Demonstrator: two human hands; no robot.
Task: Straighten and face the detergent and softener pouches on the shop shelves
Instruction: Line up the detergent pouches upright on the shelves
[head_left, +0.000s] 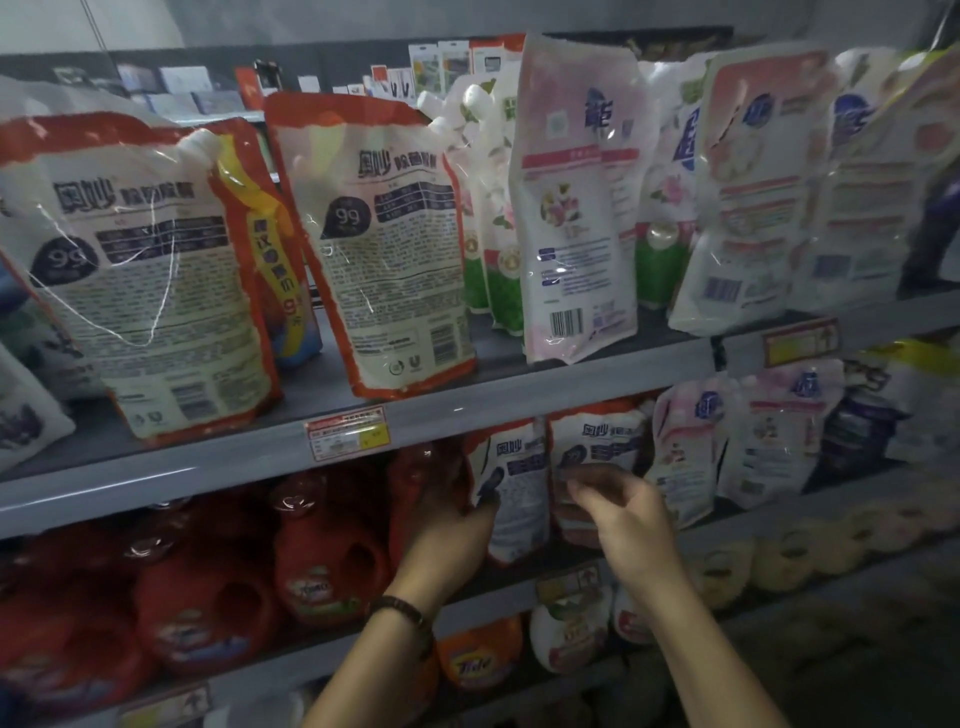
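On the middle shelf two red-and-white detergent pouches stand back side out. My left hand (447, 525) grips the left edge of the left pouch (519, 499). My right hand (618, 499) pinches the front of the right pouch (597, 441) near its middle. On the upper shelf stand two large red-edged pouches (156, 280) (389, 249), tilted, backs facing out. To their right are a pink softener pouch (576, 208) and more pink-white pouches (769, 197), leaning.
Red detergent bottles (322, 566) fill the middle shelf left of my hands. Pink and purple pouches (769, 431) stand to the right. The grey shelf edge (519, 405) carries a price label (347, 434). Orange and white bottles (478, 660) sit below.
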